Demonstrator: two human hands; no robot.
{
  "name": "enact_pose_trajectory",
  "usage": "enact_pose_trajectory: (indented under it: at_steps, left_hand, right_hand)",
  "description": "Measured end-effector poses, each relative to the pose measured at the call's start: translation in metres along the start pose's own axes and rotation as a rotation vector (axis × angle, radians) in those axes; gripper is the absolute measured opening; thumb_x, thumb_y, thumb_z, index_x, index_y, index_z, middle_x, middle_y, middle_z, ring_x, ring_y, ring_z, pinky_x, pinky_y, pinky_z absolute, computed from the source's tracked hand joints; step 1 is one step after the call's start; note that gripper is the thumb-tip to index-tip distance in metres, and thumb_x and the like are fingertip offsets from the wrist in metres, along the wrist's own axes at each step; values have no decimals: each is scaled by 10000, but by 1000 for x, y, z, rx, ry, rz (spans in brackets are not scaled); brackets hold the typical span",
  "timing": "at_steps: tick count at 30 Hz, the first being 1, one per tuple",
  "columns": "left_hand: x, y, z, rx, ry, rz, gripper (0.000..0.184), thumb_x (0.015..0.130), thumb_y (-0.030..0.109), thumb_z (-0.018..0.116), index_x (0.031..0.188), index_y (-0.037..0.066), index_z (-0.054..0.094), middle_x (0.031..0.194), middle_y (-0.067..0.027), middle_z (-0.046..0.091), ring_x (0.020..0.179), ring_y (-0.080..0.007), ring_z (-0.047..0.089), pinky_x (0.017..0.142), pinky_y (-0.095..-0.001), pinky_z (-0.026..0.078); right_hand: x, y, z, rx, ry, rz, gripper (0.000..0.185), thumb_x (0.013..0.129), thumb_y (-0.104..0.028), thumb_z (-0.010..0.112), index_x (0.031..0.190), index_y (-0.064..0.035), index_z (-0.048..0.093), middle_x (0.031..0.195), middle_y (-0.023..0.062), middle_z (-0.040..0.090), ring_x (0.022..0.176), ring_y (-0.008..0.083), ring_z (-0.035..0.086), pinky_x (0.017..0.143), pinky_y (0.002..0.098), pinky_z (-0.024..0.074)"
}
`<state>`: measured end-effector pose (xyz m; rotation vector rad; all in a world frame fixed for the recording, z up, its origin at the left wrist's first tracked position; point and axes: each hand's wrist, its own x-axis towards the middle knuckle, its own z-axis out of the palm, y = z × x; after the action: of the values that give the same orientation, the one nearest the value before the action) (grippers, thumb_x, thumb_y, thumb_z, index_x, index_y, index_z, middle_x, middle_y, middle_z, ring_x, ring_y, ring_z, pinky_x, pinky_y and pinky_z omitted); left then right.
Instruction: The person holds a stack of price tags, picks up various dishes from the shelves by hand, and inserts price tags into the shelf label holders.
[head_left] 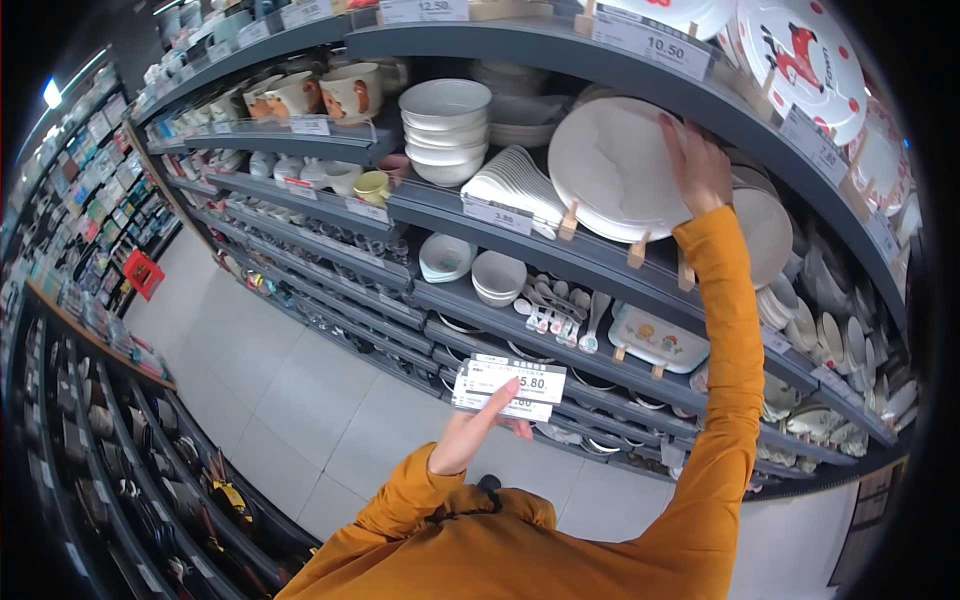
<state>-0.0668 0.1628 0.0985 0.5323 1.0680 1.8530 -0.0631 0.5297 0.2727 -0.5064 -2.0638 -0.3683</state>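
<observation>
My left hand [470,430] is closed on a small stack of white price tags [482,385], thumb on top; the front ones show 5.80 and another partly covered price. Raised at the upper right, my right hand [703,172] lies with fingers stretched out along the right edge of a large white plate [605,160]. This plate leans upright among others on the shelf, held by small wooden pegs [637,252]. Left of it sit a row of white spoons [515,190] and stacked white bowls [446,105].
Shelf edges with price labels [497,215] run across the view. Below are more bowls [447,258], small spoons [560,310] and a patterned tray [657,338]. Another rack [130,480] stands at lower left, across a tiled floor [290,400]. A red stool [143,273] is farther off.
</observation>
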Motion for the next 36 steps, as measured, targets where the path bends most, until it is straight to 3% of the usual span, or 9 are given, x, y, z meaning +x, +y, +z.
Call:
enact_pose_trajectory:
  at_steps: [5,11,14,16,18,20,24,31,36]
  left_hand:
    - [0,0,7,-13,-15,-9,260,981,217,516,1051,-29,562,845,-111,644,665,-178,633,612,-278,507]
    - [-4,-4,10,-16,-23,-2,256,980,217,520,1041,-28,563,844,-110,642,665,-176,632,609,-275,506]
    - [-7,-8,10,-7,11,5,253,981,216,517,1037,-26,566,831,-104,642,650,-172,631,596,-271,505]
    - [-8,-11,9,4,45,15,250,982,214,515,1035,-25,570,817,-99,642,632,-167,629,583,-268,502]
    - [-9,-15,7,17,85,28,247,983,211,514,1032,-23,573,801,-94,642,612,-162,626,568,-264,498]
    - [-10,-14,7,58,100,53,246,983,214,515,1035,-19,574,785,-84,639,589,-148,615,548,-257,491]
    - [-7,-17,5,172,102,101,235,977,214,529,1037,-7,583,774,-61,634,548,-122,592,505,-233,468]
    - [-4,-12,19,243,103,83,221,963,218,558,1025,10,600,743,-30,613,511,-84,559,443,-209,403]
    - [-3,-3,24,197,-24,54,213,947,174,577,1072,1,573,831,-55,630,554,-103,587,494,-219,461]
  right_hand:
    - [3,18,10,8,19,-183,359,948,-387,497,1205,-149,576,967,193,659,888,394,615,764,485,493]
    - [6,-7,-16,-13,-254,55,414,937,-385,522,1241,-106,558,1100,241,608,983,397,592,818,455,489]
    - [-12,-5,-16,66,15,-185,404,908,-335,582,1211,-68,565,1101,232,604,993,399,582,840,442,480]
    - [-43,-46,-51,99,-76,30,347,880,-281,618,1155,-71,589,1048,189,616,901,378,618,818,421,493]
    - [-84,-78,-73,561,7,-87,298,847,-209,666,1089,-46,608,1050,143,617,911,325,619,828,389,489]
    - [-123,-99,-96,679,-231,-85,293,822,-180,693,1062,-30,621,1026,100,630,956,254,612,862,365,476]
    - [-190,-119,-107,1383,-803,319,281,804,-109,733,1046,-1,639,954,87,657,833,119,625,727,265,506]
    - [-220,-125,-118,1415,-705,537,242,812,-55,729,1018,32,638,884,84,678,746,81,629,693,224,512]
    - [-210,-120,-125,1328,-635,551,252,809,-54,724,1045,6,661,835,54,680,690,59,607,642,197,478]
